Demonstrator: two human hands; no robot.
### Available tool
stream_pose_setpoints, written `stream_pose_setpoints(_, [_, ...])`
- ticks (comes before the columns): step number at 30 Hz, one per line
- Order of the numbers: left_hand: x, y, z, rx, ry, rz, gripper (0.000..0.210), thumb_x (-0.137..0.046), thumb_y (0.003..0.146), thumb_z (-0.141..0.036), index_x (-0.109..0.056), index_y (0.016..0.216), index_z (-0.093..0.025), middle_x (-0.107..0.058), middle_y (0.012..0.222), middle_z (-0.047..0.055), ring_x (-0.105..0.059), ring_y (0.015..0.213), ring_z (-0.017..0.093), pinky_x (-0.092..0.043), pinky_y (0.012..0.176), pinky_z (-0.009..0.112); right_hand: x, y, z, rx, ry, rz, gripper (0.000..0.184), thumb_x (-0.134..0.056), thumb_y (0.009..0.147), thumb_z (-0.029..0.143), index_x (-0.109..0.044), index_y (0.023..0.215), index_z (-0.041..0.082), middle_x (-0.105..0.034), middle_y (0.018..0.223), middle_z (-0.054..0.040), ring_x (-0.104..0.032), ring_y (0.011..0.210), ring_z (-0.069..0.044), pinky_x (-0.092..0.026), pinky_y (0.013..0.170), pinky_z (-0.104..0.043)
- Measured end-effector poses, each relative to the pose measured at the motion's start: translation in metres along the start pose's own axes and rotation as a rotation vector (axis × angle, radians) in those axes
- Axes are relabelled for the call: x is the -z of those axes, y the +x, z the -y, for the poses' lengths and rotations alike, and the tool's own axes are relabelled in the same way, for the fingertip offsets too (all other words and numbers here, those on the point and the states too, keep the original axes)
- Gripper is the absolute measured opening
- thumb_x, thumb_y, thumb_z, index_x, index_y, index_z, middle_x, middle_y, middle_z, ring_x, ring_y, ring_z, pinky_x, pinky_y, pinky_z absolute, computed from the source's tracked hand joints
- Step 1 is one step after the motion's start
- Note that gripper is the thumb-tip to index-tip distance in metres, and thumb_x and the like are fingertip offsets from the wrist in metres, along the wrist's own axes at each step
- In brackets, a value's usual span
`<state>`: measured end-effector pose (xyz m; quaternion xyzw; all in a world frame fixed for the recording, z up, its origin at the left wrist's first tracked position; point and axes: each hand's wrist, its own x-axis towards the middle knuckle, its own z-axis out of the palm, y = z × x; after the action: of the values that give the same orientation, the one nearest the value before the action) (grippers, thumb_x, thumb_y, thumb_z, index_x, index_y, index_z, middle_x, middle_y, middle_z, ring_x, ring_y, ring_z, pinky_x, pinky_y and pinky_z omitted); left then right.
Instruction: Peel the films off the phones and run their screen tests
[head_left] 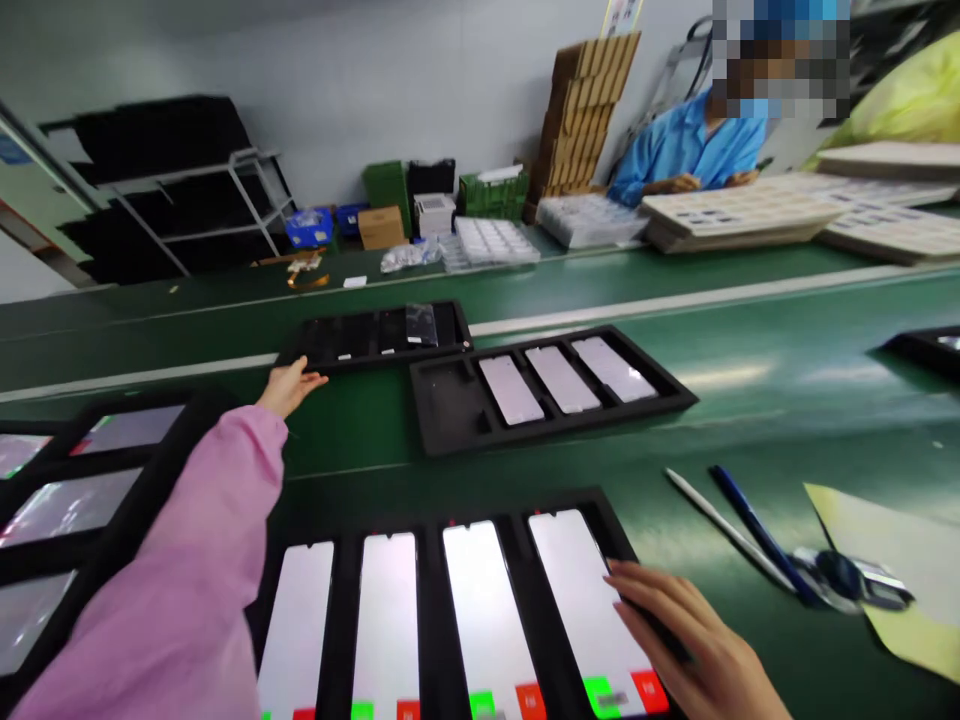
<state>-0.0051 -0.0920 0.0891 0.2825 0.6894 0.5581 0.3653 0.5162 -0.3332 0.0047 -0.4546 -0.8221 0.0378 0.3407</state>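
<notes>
My left hand (288, 386), below a pink sleeve (202, 510), reaches to the near left corner of a far black tray (360, 340). Its fingers are apart; whether they touch the tray I cannot tell. Right in front of me lies a black tray (431, 590) with several phones, their white screens lit and green and red squares at the bottom. My right hand (694, 630) rests at this tray's right side, fingers stretched out by the edge of the rightmost phone (581, 590). A middle black tray (450, 410) carries three pale phones (564, 380) and a bare slot on its left.
Another tray of phones (75, 490) lies at the left. A white pen (727, 525), a blue pen (757, 530) and yellow paper (900, 570) are to the right. Across the green bench (787, 330), a person in blue (697, 145) sits behind stacked trays (735, 215).
</notes>
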Motion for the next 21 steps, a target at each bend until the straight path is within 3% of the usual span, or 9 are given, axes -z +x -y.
stream_pose_setpoints(2, [0.005, -0.039, -0.001, -0.092, 0.129, 0.105, 0.036, -0.066, 0.101, -0.042, -0.064, 0.126, -0.016, -0.068, 0.120, 0.008, -0.069, 0.101, 0.020, -0.062, 0.089, 0.040, 0.002, 0.014, 0.002, 0.043, -0.002, 0.008, 0.020, -0.054, 0.106, 0.028, -0.070, 0.118, 0.024, -0.075, 0.114, -0.0059, -0.075, 0.103, -0.019, -0.064, 0.082, -0.030])
stream_pose_setpoints(4, [0.008, -0.088, 0.005, -0.165, 0.259, 0.270, 0.026, -0.066, 0.101, -0.037, -0.067, 0.117, -0.017, -0.070, 0.103, 0.002, -0.068, 0.096, 0.016, -0.058, 0.093, 0.037, -0.001, 0.026, -0.002, 0.006, -0.004, 0.049, 0.019, -0.053, 0.106, 0.025, -0.070, 0.116, 0.023, -0.074, 0.118, -0.0075, -0.072, 0.107, -0.020, -0.062, 0.091, -0.035])
stream_pose_setpoints(8, [0.012, -0.199, 0.039, -0.322, 0.501, 0.632, 0.014, -0.084, 0.081, -0.033, -0.079, 0.088, -0.023, -0.073, 0.097, 0.001, -0.066, 0.096, 0.019, -0.052, 0.098, 0.038, -0.017, 0.043, -0.018, -0.033, -0.058, 0.152, 0.021, -0.055, 0.106, 0.027, -0.075, 0.112, 0.023, -0.070, 0.129, -0.0111, -0.065, 0.117, -0.025, -0.058, 0.098, -0.044])
stream_pose_setpoints(9, [0.009, -0.221, 0.051, -0.524, 0.678, 0.746, 0.013, -0.073, 0.091, -0.037, -0.080, 0.094, -0.026, -0.072, 0.100, 0.002, -0.066, 0.097, 0.020, -0.052, 0.095, 0.041, -0.021, 0.047, -0.020, -0.028, -0.078, 0.175, 0.022, -0.055, 0.106, 0.029, -0.076, 0.112, 0.024, -0.069, 0.132, -0.0118, -0.063, 0.119, -0.027, -0.057, 0.098, -0.046])
stream_pose_setpoints(11, [0.000, -0.252, 0.075, -0.836, 0.966, 0.758, 0.025, -0.057, 0.101, -0.035, -0.080, 0.100, -0.028, -0.071, 0.105, 0.005, -0.065, 0.098, 0.024, -0.052, 0.090, 0.046, -0.027, 0.057, -0.020, -0.013, -0.121, 0.222, 0.024, -0.056, 0.106, 0.034, -0.077, 0.112, 0.025, -0.065, 0.141, -0.0131, -0.060, 0.125, -0.032, -0.054, 0.096, -0.050])
stream_pose_setpoints(13, [-0.014, -0.266, 0.094, -0.970, 1.147, 0.660, 0.032, -0.047, 0.104, -0.031, -0.079, 0.106, -0.024, -0.071, 0.113, 0.010, -0.064, 0.103, 0.029, -0.050, 0.090, 0.052, -0.031, 0.065, -0.017, 0.001, -0.162, 0.264, 0.027, -0.055, 0.107, 0.039, -0.077, 0.110, 0.024, -0.062, 0.148, -0.0141, -0.055, 0.132, -0.037, -0.051, 0.097, -0.054])
stream_pose_setpoints(15, [-0.026, -0.267, 0.105, -0.947, 1.197, 0.584, 0.033, -0.046, 0.104, -0.028, -0.079, 0.106, -0.020, -0.069, 0.119, 0.015, -0.062, 0.111, 0.034, -0.049, 0.094, 0.058, -0.033, 0.071, -0.011, 0.009, -0.189, 0.298, 0.029, -0.054, 0.107, 0.039, -0.077, 0.103, 0.022, -0.061, 0.150, -0.0142, -0.052, 0.136, -0.038, -0.047, 0.099, -0.056])
stream_pose_setpoints(21, [-0.037, -0.261, 0.108, -0.911, 1.216, 0.570, 0.030, -0.050, 0.102, -0.027, -0.079, 0.099, -0.018, -0.068, 0.118, 0.014, -0.059, 0.113, 0.034, -0.049, 0.096, 0.059, -0.045, 0.074, -0.006, 0.001, -0.162, 0.288, 0.024, -0.062, 0.104, 0.036, -0.078, 0.093, 0.021, -0.052, 0.160, -0.0133, -0.052, 0.139, -0.038, -0.041, 0.104, -0.057])
